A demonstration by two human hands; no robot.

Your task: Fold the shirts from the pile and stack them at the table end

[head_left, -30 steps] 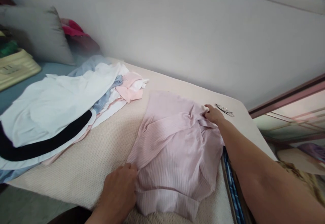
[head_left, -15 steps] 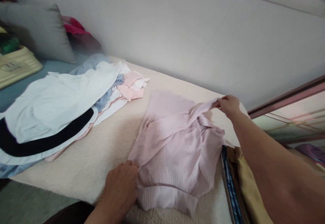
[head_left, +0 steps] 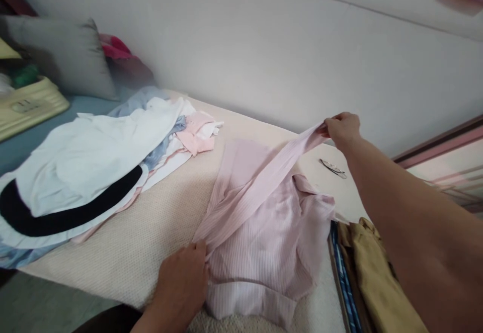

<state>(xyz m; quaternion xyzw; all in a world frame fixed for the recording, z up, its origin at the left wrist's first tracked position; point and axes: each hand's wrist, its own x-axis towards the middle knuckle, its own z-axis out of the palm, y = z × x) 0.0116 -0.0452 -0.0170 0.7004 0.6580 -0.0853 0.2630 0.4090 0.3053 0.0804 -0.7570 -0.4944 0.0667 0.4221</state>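
A pale pink ribbed sweater (head_left: 260, 257) lies spread on the cream cover in front of me. My right hand (head_left: 342, 128) pinches the end of one sleeve and holds it raised above the cover. That sleeve stretches taut and slanting across the sweater's body. Down at the sweater's left edge, my left hand (head_left: 183, 277) grips the fabric, its fingertips partly hidden by the hand itself. The sweater's lower hem band lies toward me.
To the left lies a loose heap of white, black, blue and pink clothes (head_left: 94, 157). Behind it are a grey cushion (head_left: 71, 54) and a yellow basket (head_left: 33, 106). Glasses (head_left: 332, 168) rest near the wall. Folded tan and blue clothes (head_left: 373, 272) lie at the right.
My right hand has lifted the sleeve end higher, drawing the sleeve tauter. The glasses now show beneath it. My left hand stays at the sweater's left edge.
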